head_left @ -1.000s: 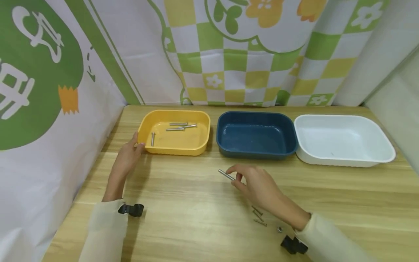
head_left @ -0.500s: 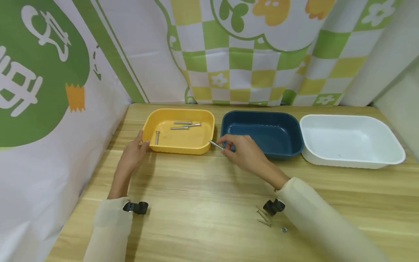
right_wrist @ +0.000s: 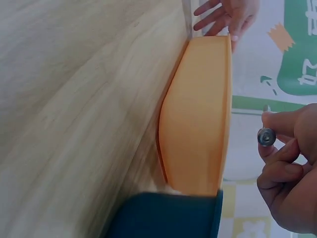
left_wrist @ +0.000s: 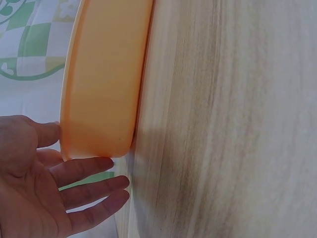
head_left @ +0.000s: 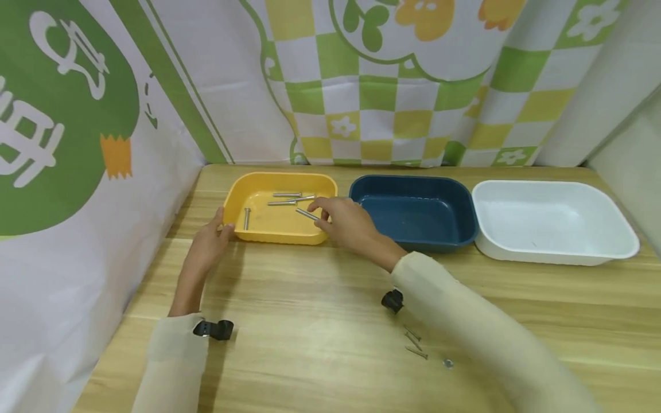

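Observation:
My right hand (head_left: 351, 223) pinches a silver bolt (head_left: 307, 214) between thumb and fingers, over the right part of the yellow bin (head_left: 273, 236). In the right wrist view the round end of the bolt (right_wrist: 267, 137) faces the camera, above the bin's rim. Several similar bolts (head_left: 281, 203) lie inside the bin, one of them apart near its left wall. My left hand (head_left: 206, 246) touches the bin's left end. The left wrist view shows its thumb at the rim and the other fingers (left_wrist: 94, 191) extended and spread beside the end wall.
A dark blue bin (head_left: 413, 244) stands right of the yellow one, and a white bin (head_left: 558, 256) beside it. Three thin screws (head_left: 413, 341) and a small metal nut (head_left: 448, 363) lie on the wooden table (head_left: 299, 321) by my right sleeve. A patterned curtain (head_left: 377, 115) hangs behind.
My right hand has carried the bolt up and left, from over the bare table to over the yellow bin. The left hand has stayed at the bin's left end.

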### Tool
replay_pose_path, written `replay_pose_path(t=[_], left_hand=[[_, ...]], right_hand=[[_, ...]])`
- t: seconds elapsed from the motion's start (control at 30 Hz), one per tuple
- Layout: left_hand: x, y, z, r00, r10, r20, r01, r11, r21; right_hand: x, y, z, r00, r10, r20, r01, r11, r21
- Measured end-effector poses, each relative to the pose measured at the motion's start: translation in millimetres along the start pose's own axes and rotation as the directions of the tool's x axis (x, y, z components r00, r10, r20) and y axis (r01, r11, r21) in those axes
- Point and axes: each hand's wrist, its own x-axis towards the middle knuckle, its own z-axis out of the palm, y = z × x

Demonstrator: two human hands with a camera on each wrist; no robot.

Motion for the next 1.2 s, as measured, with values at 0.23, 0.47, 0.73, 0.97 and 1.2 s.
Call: replay_pose_path(t=[0.23, 0.47, 0.73, 0.97, 1.2], left_hand=[[-1.0, 1.2, 4.7, 1.0, 0.015, -0.01, -0.016, 0.999, -0.038], [0.7, 1.2, 7.6, 1.0, 0.015, -0.014, -0.015, 0.999, -0.049], [0.1, 2.2, 8.3, 1.0, 0.015, -0.015, -0.015, 0.998, -0.063], [0.3, 1.8, 6.2, 1.0, -0.006, 0.003, 0.006, 0.999, -0.036], [-0.7, -1.5, -1.3, 1.0, -0.027, 0.015, 0.028, 0.999, -0.029]], right_hand=[[18.7, -3.5, 15.1, 0.999, 0.011, 0.052, -0.007, 0.997, -0.076], [20.0, -2.8, 24.0, 0.997, 0.033, 0.076, -0.024, 0.993, -0.118], [19.7, -3.9, 28.7, 0.996, 0.011, 0.094, -0.001, 0.994, -0.109], [13.7, -4.2, 27.0, 0.998, 0.039, 0.053, -0.035, 0.997, -0.071], [1.8, -0.9, 17.3, 0.999, 0.038, -0.037, -0.039, 0.998, -0.049]])
